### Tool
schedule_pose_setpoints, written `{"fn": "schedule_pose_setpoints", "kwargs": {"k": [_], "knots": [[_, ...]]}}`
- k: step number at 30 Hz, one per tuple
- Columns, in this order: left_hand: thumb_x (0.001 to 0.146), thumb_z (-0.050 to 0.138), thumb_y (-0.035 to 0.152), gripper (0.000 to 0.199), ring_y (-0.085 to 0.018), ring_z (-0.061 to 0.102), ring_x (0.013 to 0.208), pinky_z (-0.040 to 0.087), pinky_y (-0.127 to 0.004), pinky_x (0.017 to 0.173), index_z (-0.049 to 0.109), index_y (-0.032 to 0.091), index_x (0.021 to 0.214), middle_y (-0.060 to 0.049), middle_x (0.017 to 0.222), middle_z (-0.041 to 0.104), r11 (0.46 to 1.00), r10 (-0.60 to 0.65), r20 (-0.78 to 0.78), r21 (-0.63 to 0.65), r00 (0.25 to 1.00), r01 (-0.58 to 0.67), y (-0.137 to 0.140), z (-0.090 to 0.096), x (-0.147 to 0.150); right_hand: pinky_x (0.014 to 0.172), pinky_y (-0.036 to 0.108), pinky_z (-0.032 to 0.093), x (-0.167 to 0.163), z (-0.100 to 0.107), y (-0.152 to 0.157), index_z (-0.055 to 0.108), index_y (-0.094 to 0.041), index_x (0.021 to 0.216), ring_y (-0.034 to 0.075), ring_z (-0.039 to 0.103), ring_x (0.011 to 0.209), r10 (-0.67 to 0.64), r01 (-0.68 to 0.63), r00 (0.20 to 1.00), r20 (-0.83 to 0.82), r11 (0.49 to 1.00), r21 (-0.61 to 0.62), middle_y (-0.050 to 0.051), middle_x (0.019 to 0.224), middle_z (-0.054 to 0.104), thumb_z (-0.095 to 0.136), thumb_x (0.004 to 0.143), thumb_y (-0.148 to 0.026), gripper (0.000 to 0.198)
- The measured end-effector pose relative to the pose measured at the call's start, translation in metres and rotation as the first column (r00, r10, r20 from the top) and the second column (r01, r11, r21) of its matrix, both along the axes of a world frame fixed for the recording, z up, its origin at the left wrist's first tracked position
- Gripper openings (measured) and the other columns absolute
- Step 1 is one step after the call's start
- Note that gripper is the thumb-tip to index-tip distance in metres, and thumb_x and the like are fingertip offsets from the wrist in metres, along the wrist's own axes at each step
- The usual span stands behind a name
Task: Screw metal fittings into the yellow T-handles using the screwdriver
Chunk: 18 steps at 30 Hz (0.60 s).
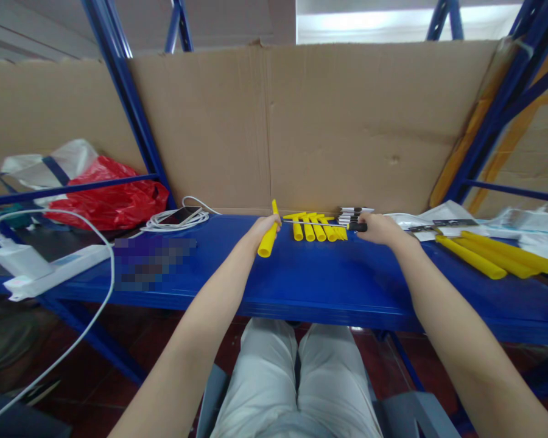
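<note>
My left hand point(265, 227) is closed around a yellow tube point(267, 242), its wide round opening toward me and its narrow end pointing up and away. My right hand point(378, 227) is closed at the black end of a thin metal rod point(317, 224). Leftward, the rod reaches close to the yellow tube; whether the two touch I cannot tell. Behind the rod, several yellow tubes point(309, 233) lie in a row on the blue shelf top point(283, 274). Beyond my right fingers sits a small stack of black-and-white pieces point(349, 213).
More yellow tubes point(497, 258) lie at the right beside plastic packets point(447, 219). On the left are a white power strip point(73, 264), a coiled white cable point(176, 222) and a red bag point(114, 198). A cardboard panel point(329, 121) closes off the back between blue uprights.
</note>
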<state>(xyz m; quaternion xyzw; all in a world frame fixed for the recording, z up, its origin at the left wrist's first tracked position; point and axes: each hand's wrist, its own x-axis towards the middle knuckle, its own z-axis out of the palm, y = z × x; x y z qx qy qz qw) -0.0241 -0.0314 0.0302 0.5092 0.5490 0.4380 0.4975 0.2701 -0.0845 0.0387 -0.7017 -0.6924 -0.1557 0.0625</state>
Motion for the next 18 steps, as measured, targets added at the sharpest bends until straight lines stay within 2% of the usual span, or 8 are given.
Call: {"fn": "schedule_pose_setpoints", "kwargs": {"k": [7, 13, 18], "knots": [[0.077, 0.051, 0.011, 0.010, -0.008, 0.039, 0.032, 0.030, -0.019, 0.034, 0.052, 0.018, 0.071, 0.005, 0.042, 0.047, 1.000, -0.013, 0.030, -0.003, 0.999, 0.013, -0.0005, -0.0005, -0.0003, 0.082, 0.038, 0.048, -0.0011, 0.0009, -0.0012, 0.071, -0.018, 0.112, 0.032, 0.068, 0.103, 0.027, -0.027, 1.000, 0.006, 0.999, -0.024, 0.015, 0.110, 0.075, 0.052, 0.083, -0.031, 0.037], [0.074, 0.053, 0.010, 0.008, -0.009, 0.040, 0.032, 0.031, -0.019, 0.035, 0.054, 0.018, 0.073, 0.005, 0.043, 0.047, 1.000, -0.012, 0.023, -0.010, 1.000, 0.013, 0.0024, -0.0010, -0.0011, 0.090, 0.043, 0.046, 0.0019, 0.0005, 0.0014, 0.072, -0.019, 0.110, 0.033, 0.064, 0.112, 0.019, -0.019, 1.000, -0.025, 1.000, 0.018, 0.015, 0.118, 0.072, 0.055, 0.079, -0.028, 0.036], [0.075, 0.053, 0.011, 0.007, -0.010, 0.041, 0.033, 0.032, -0.020, 0.035, 0.057, 0.017, 0.076, 0.005, 0.043, 0.048, 1.000, -0.024, 0.025, -0.006, 0.999, 0.025, 0.0043, -0.0020, -0.0019, 0.088, 0.044, 0.045, 0.0067, -0.0022, 0.0028, 0.072, -0.020, 0.102, 0.033, 0.061, 0.112, 0.053, -0.053, 0.999, -0.001, 0.997, 0.047, 0.015, 0.119, 0.070, 0.056, 0.079, -0.030, 0.030]]}}
